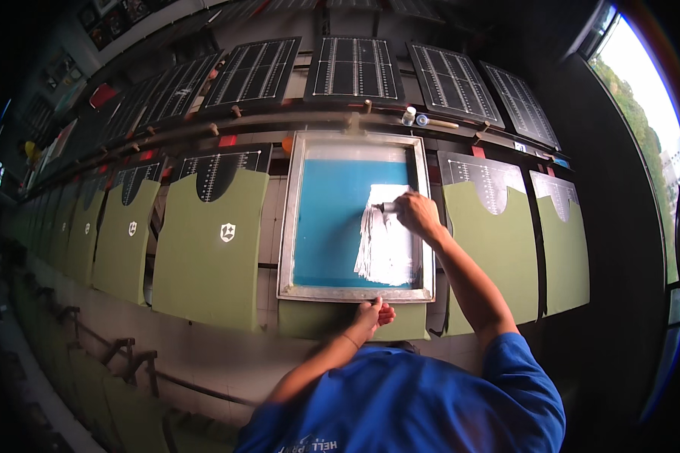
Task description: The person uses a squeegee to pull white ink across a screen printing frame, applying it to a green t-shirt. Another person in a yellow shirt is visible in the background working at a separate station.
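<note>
A screen printing frame (282, 249) with a metal rim and blue mesh (321, 226) lies over a green shirt (340, 321) in front of me. White ink (385, 253) is spread in ragged streaks across the right part of the mesh. My right hand (419, 214) is closed around a small grey tool (389, 207) at the upper end of the ink; its far end is hard to make out. At the middle of the frame's near edge, my left hand (375, 314) has its thumb against the rim and its fingers curled below it.
Green shirts on boards flank the frame; the left shirt (211, 257) bears a white shield print (227, 232). Behind runs a rail (329, 113) with a small white bottle (409, 115) and a tape roll (422, 120). Black marked boards (355, 69) stand beyond.
</note>
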Demonstrator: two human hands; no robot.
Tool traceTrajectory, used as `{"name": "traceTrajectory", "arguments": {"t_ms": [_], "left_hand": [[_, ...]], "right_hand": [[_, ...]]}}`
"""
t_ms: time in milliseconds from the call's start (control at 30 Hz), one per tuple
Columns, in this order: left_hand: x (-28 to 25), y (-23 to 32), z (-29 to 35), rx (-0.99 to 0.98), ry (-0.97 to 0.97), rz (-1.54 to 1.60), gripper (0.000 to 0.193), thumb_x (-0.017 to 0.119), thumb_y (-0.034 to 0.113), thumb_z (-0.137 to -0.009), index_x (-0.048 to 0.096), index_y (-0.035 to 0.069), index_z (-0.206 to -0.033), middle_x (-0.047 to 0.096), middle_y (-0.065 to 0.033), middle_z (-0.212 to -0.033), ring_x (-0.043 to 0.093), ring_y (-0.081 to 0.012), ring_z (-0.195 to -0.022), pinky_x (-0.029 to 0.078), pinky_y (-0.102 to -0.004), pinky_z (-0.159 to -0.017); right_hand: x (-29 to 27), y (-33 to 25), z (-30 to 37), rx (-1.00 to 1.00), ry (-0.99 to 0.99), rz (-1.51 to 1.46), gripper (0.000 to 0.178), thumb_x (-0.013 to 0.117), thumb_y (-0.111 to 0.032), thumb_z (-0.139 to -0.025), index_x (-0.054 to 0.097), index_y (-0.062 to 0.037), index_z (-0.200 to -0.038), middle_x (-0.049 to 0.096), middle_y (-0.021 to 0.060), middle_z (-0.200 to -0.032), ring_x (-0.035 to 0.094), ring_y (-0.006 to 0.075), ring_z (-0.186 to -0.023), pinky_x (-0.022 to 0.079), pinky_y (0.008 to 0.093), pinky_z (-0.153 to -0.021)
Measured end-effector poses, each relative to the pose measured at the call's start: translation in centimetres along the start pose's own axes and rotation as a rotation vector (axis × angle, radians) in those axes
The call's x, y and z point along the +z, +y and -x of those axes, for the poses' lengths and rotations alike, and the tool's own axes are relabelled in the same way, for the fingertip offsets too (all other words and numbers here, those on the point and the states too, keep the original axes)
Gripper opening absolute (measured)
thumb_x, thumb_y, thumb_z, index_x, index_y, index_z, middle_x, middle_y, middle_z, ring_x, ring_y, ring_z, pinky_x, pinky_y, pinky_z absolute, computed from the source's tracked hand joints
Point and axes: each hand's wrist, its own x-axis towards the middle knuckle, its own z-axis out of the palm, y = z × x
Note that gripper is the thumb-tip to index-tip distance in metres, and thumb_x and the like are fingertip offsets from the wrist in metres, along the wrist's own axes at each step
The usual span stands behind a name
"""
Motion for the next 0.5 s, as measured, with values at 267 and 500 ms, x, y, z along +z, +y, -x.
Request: {"name": "traceTrajectory", "arguments": {"t_ms": [267, 500], "left_hand": [[-0.3, 0.8, 0.2, -0.037, 0.0, -0.096, 0.042, 0.05, 0.041, -0.103, 0.057, 0.001, -0.096, 0.067, -0.014, -0.089, 0.069, -0.0242, -0.078, 0.06, -0.0368, -0.073], [1.3, 5.0, 7.7, 0.686, 0.326, -1.307, 0.039, 0.073, 0.025, -0.084, 0.056, 0.0, -0.108, 0.062, -0.021, -0.097, 0.063, -0.0387, -0.088, 0.05, -0.0442, -0.078]], "right_hand": [[1.2, -4.4, 6.6, -0.015, -0.165, -0.038, 0.016, 0.067, -0.014, -0.075, 0.071, -0.01, -0.09, 0.07, 0.0085, -0.093, 0.066, 0.0294, -0.088, 0.055, 0.0397, -0.073], [2.2, -8.3, 16.6, 0.038, -0.037, -0.118, 0.037, 0.067, -0.01, -0.071, 0.067, -0.0055, -0.107, 0.065, 0.0099, -0.108, 0.06, 0.0275, -0.102, 0.051, 0.0373, -0.088]]}}
